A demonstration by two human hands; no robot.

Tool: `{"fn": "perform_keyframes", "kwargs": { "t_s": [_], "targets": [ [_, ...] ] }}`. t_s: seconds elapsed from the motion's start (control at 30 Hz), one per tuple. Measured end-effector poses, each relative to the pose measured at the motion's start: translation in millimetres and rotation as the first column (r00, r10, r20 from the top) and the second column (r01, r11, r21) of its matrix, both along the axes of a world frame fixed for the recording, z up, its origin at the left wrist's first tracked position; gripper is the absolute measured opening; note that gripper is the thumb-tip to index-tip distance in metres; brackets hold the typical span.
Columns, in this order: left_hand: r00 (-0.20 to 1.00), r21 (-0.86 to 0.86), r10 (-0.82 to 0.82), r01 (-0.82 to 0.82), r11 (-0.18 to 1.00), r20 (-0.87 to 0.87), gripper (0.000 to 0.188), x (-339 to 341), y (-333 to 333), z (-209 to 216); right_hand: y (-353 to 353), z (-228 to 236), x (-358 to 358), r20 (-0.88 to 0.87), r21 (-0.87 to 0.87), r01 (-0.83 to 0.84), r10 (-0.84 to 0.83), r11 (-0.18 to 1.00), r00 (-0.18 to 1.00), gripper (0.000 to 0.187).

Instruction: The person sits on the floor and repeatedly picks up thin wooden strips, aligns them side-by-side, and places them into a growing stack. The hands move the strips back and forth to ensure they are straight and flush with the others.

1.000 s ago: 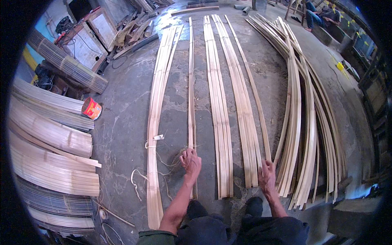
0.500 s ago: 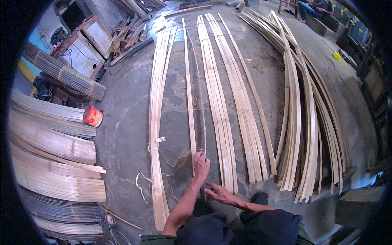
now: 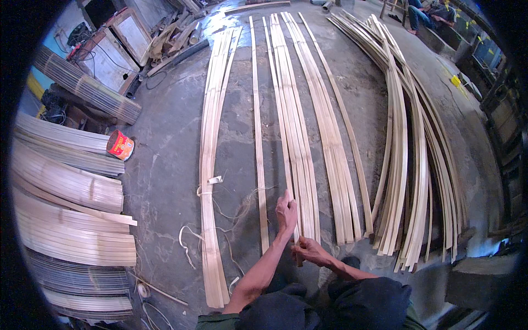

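Both hands work one bamboo strip [image 3: 287, 165] on the concrete floor [image 3: 165, 165] — the left hand [image 3: 286, 212] pressed flat on it, the right hand [image 3: 309, 250] pinching its near end. Best to keep it flush with the neighbouring strips [image 3: 330, 143]. Far left stands a small red tin [image 3: 120, 145], its label orange.

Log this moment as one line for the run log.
left hand: on bamboo strip | right hand: gripping strip's near end | setting: concrete floor, strips in rows | nearby: red can
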State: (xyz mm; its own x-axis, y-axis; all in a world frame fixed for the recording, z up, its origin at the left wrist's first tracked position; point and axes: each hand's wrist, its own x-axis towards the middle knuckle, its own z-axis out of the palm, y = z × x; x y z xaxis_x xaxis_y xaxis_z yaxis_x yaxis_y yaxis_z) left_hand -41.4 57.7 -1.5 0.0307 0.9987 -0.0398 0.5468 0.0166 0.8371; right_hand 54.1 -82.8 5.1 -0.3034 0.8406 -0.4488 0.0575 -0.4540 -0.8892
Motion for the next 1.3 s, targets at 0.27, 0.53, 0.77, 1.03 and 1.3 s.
{"fn": "perform_keyframes", "kwargs": {
  "t_s": [0.27,0.53,0.77,1.03,1.3],
  "targets": [
    [0.999,0.109,-0.024,0.028,0.994,-0.043,0.051,-8.0,8.6,-20.5,4.2,-10.9,-5.8,-0.014,-0.058,0.044,-0.044,0.997,0.999,0.037],
    [0.997,0.033,0.030,-0.033,0.999,0.072,0.047,-5.7,4.8,-23.1,1.7,-2.5,-16.3,0.185,0.243,0.098,-0.145,0.965,0.972,0.075],
    [0.975,-0.028,0.132,-0.130,0.991,0.178,0.030,14.7,5.9,20.4,-6.0,3.1,-20.4,0.212,0.241,0.179,-0.232,0.954,0.949,0.061],
    [0.959,0.087,0.084,-0.112,0.990,0.270,0.028,62.3,-9.2,38.2,-21.4,28.6,8.2,0.395,0.423,0.248,-0.424,0.872,0.815,0.054],
    [0.966,0.264,-0.241,0.257,0.930,-0.092,0.033,62.4,-12.7,6.8,-20.0,30.3,56.4,0.480,0.324,0.332,-0.457,0.886,0.749,0.047]
  ]
}}
